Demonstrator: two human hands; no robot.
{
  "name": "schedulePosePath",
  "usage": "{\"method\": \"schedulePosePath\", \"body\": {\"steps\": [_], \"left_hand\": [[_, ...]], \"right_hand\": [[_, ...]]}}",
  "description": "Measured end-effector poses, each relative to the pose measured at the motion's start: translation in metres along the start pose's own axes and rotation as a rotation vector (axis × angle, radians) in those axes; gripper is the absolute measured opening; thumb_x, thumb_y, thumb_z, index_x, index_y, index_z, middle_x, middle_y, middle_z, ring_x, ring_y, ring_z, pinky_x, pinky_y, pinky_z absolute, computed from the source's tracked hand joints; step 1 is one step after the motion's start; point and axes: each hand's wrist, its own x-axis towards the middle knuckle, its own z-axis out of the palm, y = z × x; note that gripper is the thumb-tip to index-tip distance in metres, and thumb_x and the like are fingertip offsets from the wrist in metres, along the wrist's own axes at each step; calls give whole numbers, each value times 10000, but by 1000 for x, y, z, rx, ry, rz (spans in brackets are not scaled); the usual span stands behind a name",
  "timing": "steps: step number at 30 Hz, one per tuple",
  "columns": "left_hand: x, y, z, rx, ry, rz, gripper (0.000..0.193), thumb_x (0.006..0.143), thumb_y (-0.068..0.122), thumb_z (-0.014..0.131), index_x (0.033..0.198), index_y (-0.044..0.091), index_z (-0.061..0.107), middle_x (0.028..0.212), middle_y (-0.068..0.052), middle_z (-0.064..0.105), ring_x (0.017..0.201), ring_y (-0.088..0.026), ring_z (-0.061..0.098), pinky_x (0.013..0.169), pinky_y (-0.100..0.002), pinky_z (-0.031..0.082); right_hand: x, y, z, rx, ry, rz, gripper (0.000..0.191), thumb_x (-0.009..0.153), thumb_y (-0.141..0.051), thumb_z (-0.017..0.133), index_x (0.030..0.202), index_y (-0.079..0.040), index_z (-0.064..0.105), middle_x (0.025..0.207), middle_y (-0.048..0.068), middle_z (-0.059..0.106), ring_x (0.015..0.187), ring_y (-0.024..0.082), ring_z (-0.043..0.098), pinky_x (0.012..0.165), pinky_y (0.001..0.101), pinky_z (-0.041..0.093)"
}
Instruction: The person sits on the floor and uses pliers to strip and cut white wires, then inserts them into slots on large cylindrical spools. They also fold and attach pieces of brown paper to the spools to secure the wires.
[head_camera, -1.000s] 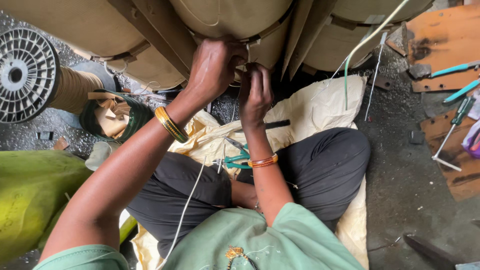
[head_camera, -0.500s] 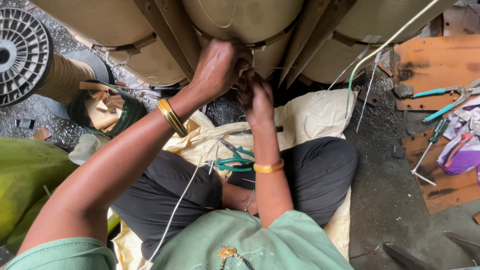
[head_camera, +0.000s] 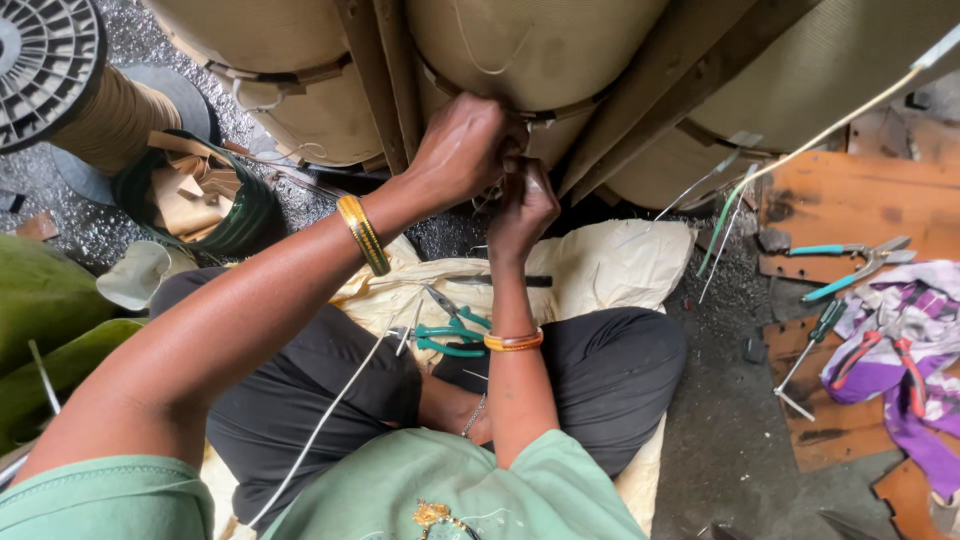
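Three wound coils (head_camera: 540, 50), two bangles (head_camera: 363, 235), one spool (head_camera: 50, 70)

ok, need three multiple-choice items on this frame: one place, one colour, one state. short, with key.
1. Where do the green-handled pliers lie?
A. on the cream cloth in the person's lap
B. in the green bucket
C. on top of the coil

2. What colour is the bangle on the left wrist?
A. blue
B. gold
C. white

3. How do the hands stand?
A. apart, resting on the knees
B. one raised, one on the floor
C. both raised together at the bottom edge of the middle coil

Key: 1 A, the pliers rest on the cloth between the knees. 2 B, the band shows gold on the forearm. 3 C, the left hand and right hand meet at the band under the coil.
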Motion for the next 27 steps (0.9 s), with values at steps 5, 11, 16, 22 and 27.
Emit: {"method": "schedulePosePath", "body": {"steps": [5, 11, 16, 22, 27], "left_hand": [[-1, -10, 12, 91, 134, 70, 202, 702, 115, 798, 801, 5, 661, 799, -229, 665, 761, -475, 631, 633, -528, 513], [-5, -16, 20, 80, 158, 96, 109, 755, 52, 748, 854, 57, 701, 820, -197, 686, 794, -445, 660, 657, -529, 515], [-3, -11, 13, -18, 95, 51, 80, 737, 70, 758, 806, 60, 717, 785, -193, 698, 768, -427, 674, 644, -512, 528], [1, -1, 9, -28, 68, -44, 103, 695, 70, 763, 793, 59, 730, 797, -210, 698, 760, -425, 682, 640, -488, 543], [-2, -7, 18, 10, 117, -44, 67, 718, 52, 748, 775, 51, 711, 791, -218, 692, 767, -445, 665, 651, -502, 536]], "right_hand": [[2, 0, -4, 609, -25, 592, 279, 1081, -237, 615, 900, -31, 662, 687, -7, 507, 579, 94, 420, 531, 244, 315], [-5, -29, -34, -596, 121, -120, 286, 959, -196, 687, 1119, 39, 655, 945, 106, 582, 735, 198, 555, 645, 310, 486], [-1, -18, -19, -668, -48, -383, 161, 1077, -53, 547, 1208, 16, 611, 1186, 126, 596, 1050, 264, 659, 870, 339, 565], [3, -5, 1, 530, -26, 244, 189, 1144, -143, 590, 992, -33, 608, 813, 25, 559, 684, 119, 524, 590, 255, 406], [6, -26, -17, 699, -53, 742, 292, 1092, -257, 585, 889, -51, 628, 702, 22, 586, 518, 82, 450, 448, 222, 317]]}}
